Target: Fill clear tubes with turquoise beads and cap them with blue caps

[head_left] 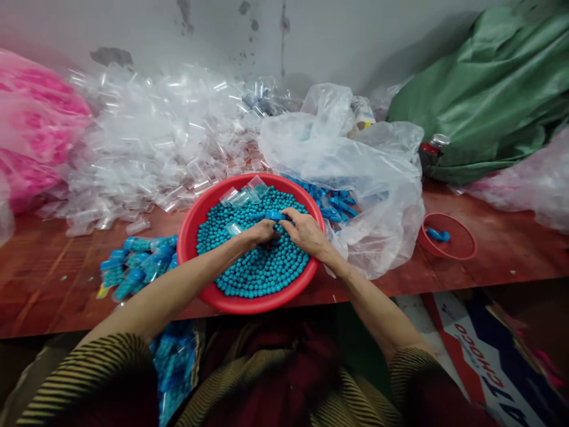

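Observation:
A red basin [186, 237] full of small round turquoise beads [249, 276] stands at the table's front edge. Over the beads my two hands meet at a tube with a blue cap [276, 216]. My left hand [263, 232] is closed round the tube, whose body is mostly hidden by the fingers. From the other side, my right hand [306, 232] pinches the blue cap with thumb and fingertips. Several clear empty tubes [243, 197] lie on the beads at the basin's far side.
Clear tubes [146, 136] are heaped behind the basin. Capped bead-filled tubes [137, 267] lie left. Loose blue caps [338, 204] spill beside a clear plastic bag [377, 172]. A small red basket [464, 243] holds blue pieces. A green sack [484, 101] and a pink bag [35, 124] flank the table.

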A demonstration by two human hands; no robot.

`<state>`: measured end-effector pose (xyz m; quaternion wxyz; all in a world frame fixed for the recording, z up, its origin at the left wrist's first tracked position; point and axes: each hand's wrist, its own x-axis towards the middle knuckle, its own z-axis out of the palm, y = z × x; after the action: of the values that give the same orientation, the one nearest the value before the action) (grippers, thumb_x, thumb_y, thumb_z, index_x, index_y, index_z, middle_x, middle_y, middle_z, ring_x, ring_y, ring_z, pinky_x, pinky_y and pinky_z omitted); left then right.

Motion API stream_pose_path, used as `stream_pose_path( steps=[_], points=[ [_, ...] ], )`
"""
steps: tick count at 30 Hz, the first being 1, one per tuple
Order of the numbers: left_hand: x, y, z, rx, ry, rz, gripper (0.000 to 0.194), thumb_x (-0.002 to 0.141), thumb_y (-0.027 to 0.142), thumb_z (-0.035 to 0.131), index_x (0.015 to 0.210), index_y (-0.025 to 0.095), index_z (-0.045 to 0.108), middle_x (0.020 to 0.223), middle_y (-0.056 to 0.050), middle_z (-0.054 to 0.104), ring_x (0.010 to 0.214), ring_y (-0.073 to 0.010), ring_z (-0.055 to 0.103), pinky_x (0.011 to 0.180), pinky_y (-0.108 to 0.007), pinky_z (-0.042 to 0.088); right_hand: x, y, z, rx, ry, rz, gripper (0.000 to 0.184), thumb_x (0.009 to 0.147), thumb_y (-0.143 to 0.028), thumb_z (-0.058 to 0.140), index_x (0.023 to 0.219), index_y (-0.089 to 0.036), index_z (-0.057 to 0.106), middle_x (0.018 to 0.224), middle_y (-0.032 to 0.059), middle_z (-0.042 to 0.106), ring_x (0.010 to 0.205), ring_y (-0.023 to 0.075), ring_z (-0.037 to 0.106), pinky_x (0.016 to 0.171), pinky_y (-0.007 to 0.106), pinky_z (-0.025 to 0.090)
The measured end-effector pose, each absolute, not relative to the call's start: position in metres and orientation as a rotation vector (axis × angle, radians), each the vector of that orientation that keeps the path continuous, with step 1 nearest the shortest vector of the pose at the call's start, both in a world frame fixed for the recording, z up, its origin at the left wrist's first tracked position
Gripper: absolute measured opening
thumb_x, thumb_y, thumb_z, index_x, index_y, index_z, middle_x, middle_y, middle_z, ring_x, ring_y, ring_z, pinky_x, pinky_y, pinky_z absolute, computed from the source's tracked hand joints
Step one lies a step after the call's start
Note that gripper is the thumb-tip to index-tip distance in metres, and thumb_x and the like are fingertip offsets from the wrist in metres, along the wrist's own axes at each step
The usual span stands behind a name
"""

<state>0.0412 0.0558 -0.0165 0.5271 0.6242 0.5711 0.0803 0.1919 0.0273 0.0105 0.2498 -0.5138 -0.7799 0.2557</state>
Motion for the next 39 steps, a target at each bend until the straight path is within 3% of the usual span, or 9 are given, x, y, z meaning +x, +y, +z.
stream_pose_path(
  steps=[6, 9, 12, 15, 19, 22, 27, 32, 39],
  points=[
    [0.018, 0.04, -0.004, 1.124, 1.14, 0.49, 0.017, 0.063, 0.02, 0.062, 0.078, 0.016, 0.055, 0.065, 0.003, 0.054, 0.059, -0.0094, 0.051, 0.06, -0.023, 0.043, 0.197, 0.031, 0.01, -1.296, -1.89, 0.867, 0.032, 0.093, -0.031, 0.036, 0.112, -0.018, 0.058, 0.08, 0.0019, 0.063, 0.069, 0.0137, 0.057, 0.069, 0.025, 0.044],
    [0.004, 0.032, 0.001, 0.859, 1.07, 0.609, 0.028, 0.056, 0.02, 0.074, 0.078, 0.016, 0.057, 0.068, 0.003, 0.057, 0.061, -0.0098, 0.054, 0.062, -0.024, 0.043, 0.198, 0.031, 0.011, -1.241, -1.887, 0.935, 0.034, 0.093, -0.031, 0.034, 0.104, -0.017, 0.063, 0.08, 0.0021, 0.063, 0.072, 0.0134, 0.057, 0.072, 0.026, 0.044],
    [-0.001, 0.022, 0.002, 0.846, 1.081, 0.665, 0.033, 0.055, 0.024, 0.078, 0.078, 0.015, 0.057, 0.068, 0.003, 0.059, 0.061, -0.0099, 0.055, 0.063, -0.025, 0.043, 0.196, 0.031, 0.011, -1.235, -1.927, 0.903, 0.025, 0.088, -0.028, 0.045, 0.099, -0.014, 0.062, 0.089, 0.0052, 0.064, 0.083, 0.0154, 0.059, 0.079, 0.028, 0.043],
    [0.001, 0.013, 0.004, 0.933, 1.11, 0.718, 0.033, 0.056, 0.027, 0.078, 0.079, 0.014, 0.058, 0.067, 0.003, 0.058, 0.062, -0.0093, 0.054, 0.064, -0.024, 0.042, 0.191, 0.028, 0.011, -1.245, -1.934, 0.839, 0.021, 0.085, -0.026, 0.05, 0.098, -0.012, 0.059, 0.093, 0.0076, 0.063, 0.088, 0.0172, 0.058, 0.082, 0.029, 0.043],
    [0.005, 0.002, 0.009, 1.023, 1.123, 0.797, 0.032, 0.06, 0.03, 0.076, 0.08, 0.015, 0.056, 0.071, 0.003, 0.058, 0.065, -0.0081, 0.054, 0.062, -0.021, 0.042, 0.182, 0.018, 0.007, -1.209, -1.989, 0.81, 0.03, 0.084, -0.021, 0.051, 0.112, -0.015, 0.054, 0.098, 0.0074, 0.062, 0.09, 0.0173, 0.058, 0.084, 0.032, 0.044],
    [0.004, -0.004, 0.009, 1.008, 1.047, 0.722, 0.038, 0.065, 0.04, 0.071, 0.085, 0.017, 0.049, 0.07, 0.002, 0.061, 0.057, -0.01, 0.058, 0.05, -0.02, 0.041, 0.179, 0.013, 0.005, -1.171, -2.071, 0.797, 0.026, 0.084, -0.018, 0.05, 0.109, -0.015, 0.056, 0.099, 0.0089, 0.062, 0.092, 0.0181, 0.057, 0.086, 0.033, 0.044],
    [-0.005, -0.009, 0.004, 0.994, 1.056, 0.658, 0.042, 0.067, 0.05, 0.067, 0.083, 0.018, 0.046, 0.06, 0.003, 0.058, 0.039, -0.0063, 0.049, 0.032, -0.015, 0.026, 0.177, 0.007, 0.005, -1.218, -2.175, 0.863, 0.023, 0.085, -0.015, 0.046, 0.106, -0.016, 0.054, 0.098, 0.0073, 0.063, 0.086, 0.0171, 0.059, 0.079, 0.031, 0.046],
    [-0.01, -0.011, 0.002, 0.959, 1.134, 0.704, 0.042, 0.067, 0.05, 0.067, 0.082, 0.017, 0.046, 0.06, 0.002, 0.058, 0.038, -0.0053, 0.048, 0.031, -0.014, 0.025, 0.18, -0.003, 0.004, -1.132, -2.41, 0.664, 0.026, 0.089, -0.013, 0.039, 0.112, -0.017, 0.052, 0.106, 0.01, 0.06, 0.096, 0.0187, 0.058, 0.082, 0.031, 0.045],
    [-0.016, -0.014, 0.005, 0.995, 1.165, 0.689, 0.042, 0.068, 0.049, 0.066, 0.087, 0.017, 0.046, 0.066, 0.001, 0.062, 0.043, -0.0078, 0.054, 0.035, -0.015, 0.031, 0.194, -0.003, 0.01, -1.179, -2.3, 0.798, 0.02, 0.089, -0.019, 0.044, 0.105, -0.016, 0.055, 0.097, 0.0084, 0.062, 0.089, 0.0184, 0.059, 0.081, 0.032, 0.046]
  ],
)
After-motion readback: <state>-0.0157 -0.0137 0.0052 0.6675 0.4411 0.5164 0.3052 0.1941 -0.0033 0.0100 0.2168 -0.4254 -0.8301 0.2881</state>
